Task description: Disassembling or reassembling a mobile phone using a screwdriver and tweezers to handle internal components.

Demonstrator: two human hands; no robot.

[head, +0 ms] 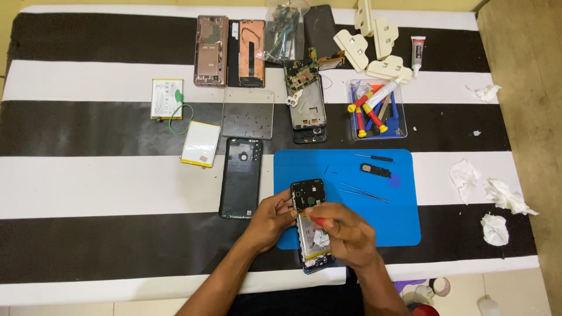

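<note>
Left hand [272, 219]: grips the left edge of the opened phone [310, 225], fingers curled around its side, steadying it.
Right hand [345, 234]: closed around a small red-handled screwdriver [317, 220], its tip down on the phone's middle.
Opened phone: between both hands, lying lengthwise on the near-left corner of the blue mat [374, 193]; back removed, dark plastic frame with round camera holes at the far end, pale flat battery below, glossy and rectangular.
Blue mat: smooth, rounded corners, spreading beyond the right hand; thin metal tweezers [364, 192], a small black module [374, 170] and a slim dark tool rest on it.
Back cover [240, 177]: just left of the left hand, black, matte, rounded rectangle.
Worktop [88, 187]: covered in broad black and white stripes.
Farther from the hands: clear plastic tray of red and yellow tools [377, 109], two flat batteries [201, 144], bare phone frames, cream plastic clamps [374, 41].
Right of the right hand: crumpled white tissues [494, 202].
</note>
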